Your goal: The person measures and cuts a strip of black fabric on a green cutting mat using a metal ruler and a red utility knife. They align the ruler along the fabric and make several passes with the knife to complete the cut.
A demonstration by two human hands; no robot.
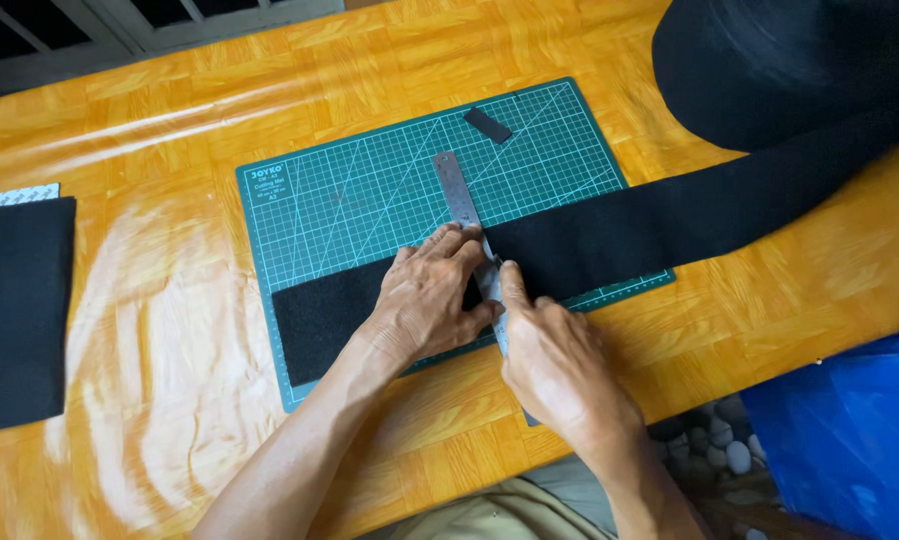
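A green cutting mat (369, 190) with a grid of thin pale lines lies on an orange table (169, 120) that looks like wood. In the mat's top left corner there is a small patch of pale printed writing. A long black strip of fabric (619, 225) lies across the lower part of the mat. It runs to the right, off the mat, up to a big black roll (769, 70) at the top right corner. A flat metal ruler (457, 190) lies across the strip, pointing away from the person. The left hand (429, 300) lies flat with its fingers spread, pressing down on the ruler and the strip. The right hand (554, 360) is just beside it, on the right side of the ruler, with the fingers curled in and one finger pointing along the ruler's edge. It seems to hold something thin against the ruler, but I cannot tell what it is. A small black scrap (487, 124) lies near the top of the mat, well apart from the hands. At the left edge of the table lies a dark square piece (14, 310), with a small pale dotted strip (17, 196) just above it. A blue plastic bag (849, 430) sits low on the right, beside the table.
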